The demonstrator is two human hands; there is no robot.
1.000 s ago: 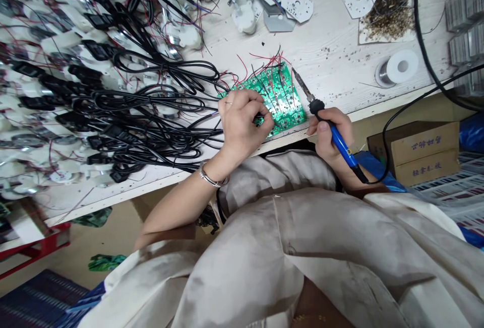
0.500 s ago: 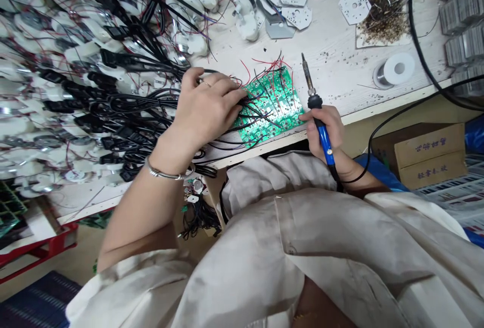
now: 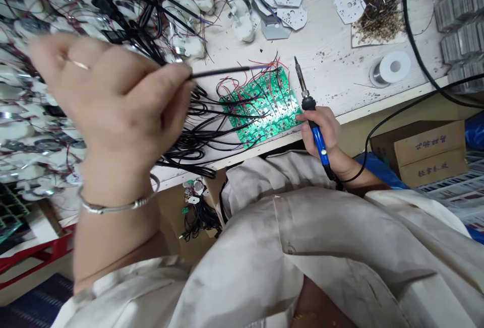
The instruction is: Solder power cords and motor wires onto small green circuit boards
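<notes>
Soldering iron (image 3: 318, 139), tip away from body

White wood-grain workbench (image 3: 333, 51) runs across the view, its front edge above a tan floor (image 3: 355, 134), probably. Printed cardboard box (image 3: 418, 151) below right, beside stacked white crates (image 3: 449, 197); red rack (image 3: 38, 252) and dark striped mat (image 3: 38, 300) lower left.

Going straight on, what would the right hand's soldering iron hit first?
The right hand and its soldering iron would likely meet a white drilled board first, with a gray metal bracket close beside that line.
</notes>
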